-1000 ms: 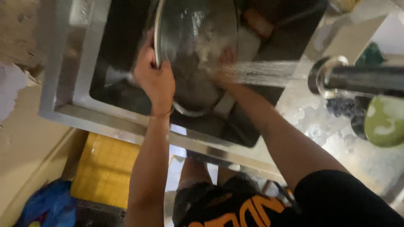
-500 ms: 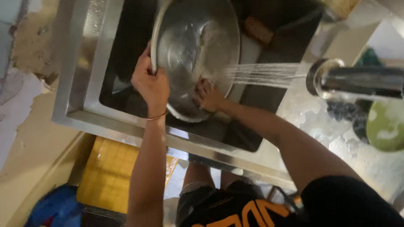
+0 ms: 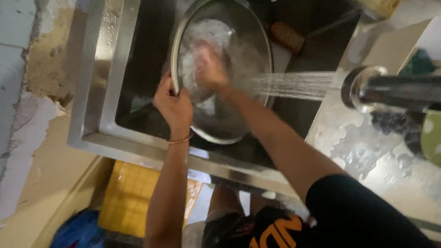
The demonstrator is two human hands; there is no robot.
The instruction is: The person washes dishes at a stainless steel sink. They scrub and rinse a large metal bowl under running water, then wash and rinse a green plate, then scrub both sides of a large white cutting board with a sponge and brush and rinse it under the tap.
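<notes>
A large round steel bowl (image 3: 248, 50) stands tilted on its edge inside the steel sink (image 3: 92, 115). My left hand (image 3: 174, 105) grips the bowl's rim on its near left side. My right hand (image 3: 209, 66) is inside the bowl, pressed against its wet, soapy inner wall; it is blurred, so I cannot tell whether it holds anything. A spray of water (image 3: 294, 85) shoots from the tap head (image 3: 363, 89) on the right into the bowl, passing over my right forearm.
A ribbed brown object (image 3: 287, 36) lies at the sink's far side. The wet counter (image 3: 367, 151) is to the right, with a green item (image 3: 432, 138) at the edge. Below the sink are a yellow crate (image 3: 128, 197) and a blue bag (image 3: 78, 232).
My right hand has moved from the bowl's lower right part up and left across its inner wall. The view has shifted slightly; my left hand keeps its grip on the rim.
</notes>
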